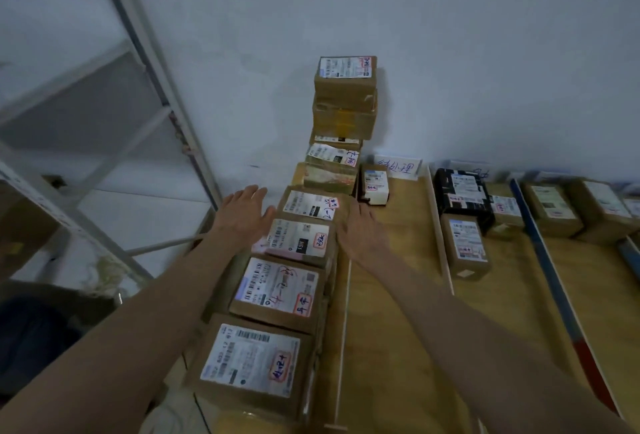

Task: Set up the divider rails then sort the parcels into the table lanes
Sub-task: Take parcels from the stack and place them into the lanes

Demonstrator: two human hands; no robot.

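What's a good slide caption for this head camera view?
Both open hands, left and right, flank a row of labelled parcels beside a divider rail.

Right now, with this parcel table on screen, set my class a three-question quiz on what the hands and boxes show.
1. True or false: the left hand grips a brown cardboard parcel.
2. Which lane holds the black wrapped parcel? A) the leftmost lane B) the lane right of the pale wooden divider rail
3. Fill in: the tall stack of brown cardboard boxes stands against the ____.

Key: 1 false, both it and the right hand are open, flanking the row; 2 B; 3 white wall.
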